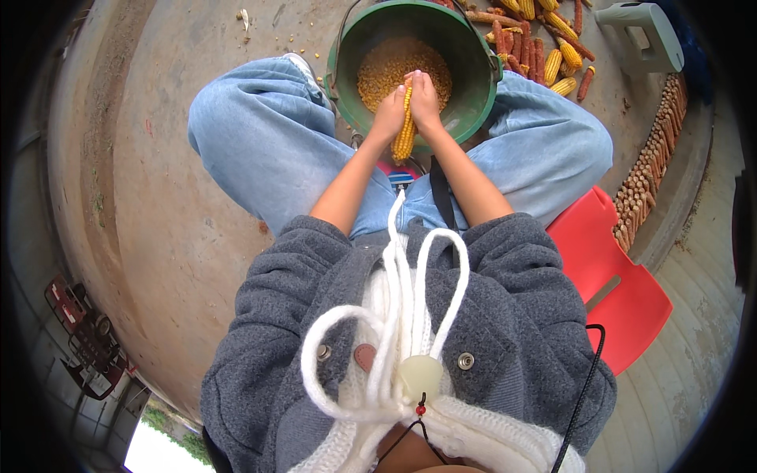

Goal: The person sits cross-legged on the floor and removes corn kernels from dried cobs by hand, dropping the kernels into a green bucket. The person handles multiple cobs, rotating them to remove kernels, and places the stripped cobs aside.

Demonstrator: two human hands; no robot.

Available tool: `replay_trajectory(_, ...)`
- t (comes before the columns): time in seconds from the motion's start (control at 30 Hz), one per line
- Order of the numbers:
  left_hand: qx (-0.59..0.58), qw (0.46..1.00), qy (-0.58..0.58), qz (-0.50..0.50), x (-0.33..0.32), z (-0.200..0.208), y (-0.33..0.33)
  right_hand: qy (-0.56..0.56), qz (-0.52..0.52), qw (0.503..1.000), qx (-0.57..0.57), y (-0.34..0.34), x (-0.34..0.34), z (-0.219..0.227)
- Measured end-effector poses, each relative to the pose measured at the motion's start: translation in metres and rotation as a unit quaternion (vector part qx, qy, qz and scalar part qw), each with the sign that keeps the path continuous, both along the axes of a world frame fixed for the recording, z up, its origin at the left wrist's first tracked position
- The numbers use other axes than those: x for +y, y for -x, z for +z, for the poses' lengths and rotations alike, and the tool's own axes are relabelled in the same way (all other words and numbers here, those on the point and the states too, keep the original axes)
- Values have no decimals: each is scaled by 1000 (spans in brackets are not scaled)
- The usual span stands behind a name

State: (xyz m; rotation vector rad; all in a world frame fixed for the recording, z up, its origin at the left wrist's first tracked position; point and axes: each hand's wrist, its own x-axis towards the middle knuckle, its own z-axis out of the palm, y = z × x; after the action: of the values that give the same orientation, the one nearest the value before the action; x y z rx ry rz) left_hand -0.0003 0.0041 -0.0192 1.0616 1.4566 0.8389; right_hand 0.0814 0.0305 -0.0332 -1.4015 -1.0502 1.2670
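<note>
Between my two hands is a yellow corn cob (404,135), its near end pointing back toward me. My left hand (389,115) wraps its left side, and my right hand (426,101) closes on it from the right, thumbs near the far end. Both hands are over the near part of a green bucket (475,110), which stands between my bent legs. Loose yellow kernels (398,65) cover the bucket's bottom. My palms hide part of the cob.
Several bare red cobs and yellow corn cobs (553,67) lie beyond the bucket at right. A grey plastic stool (662,39) stands beside them. Stacked cobs (650,165) line the right wall. A red plastic seat (643,303) is at my right; machinery (87,339) stands far left.
</note>
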Motion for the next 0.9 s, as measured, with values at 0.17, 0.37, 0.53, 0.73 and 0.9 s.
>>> replay_trajectory(0.17,68,997,-21,-6,0,10,0,-15,-7,1000,-11,0,-2,3)
replay_trajectory(0.37,97,995,-9,-13,1,5,3,-4,-13,1000,-27,-1,-2,2)
replay_trajectory(0.53,-19,999,-25,23,0,-5,3,-23,-66,996,-58,-11,7,13)
replay_trajectory(0.73,-48,996,-34,-73,-3,2,-5,46,-185,980,57,-28,21,7)
replay_trajectory(0.9,-91,980,107,-141,-4,23,-3,-23,-141,990,3,-29,25,-11)
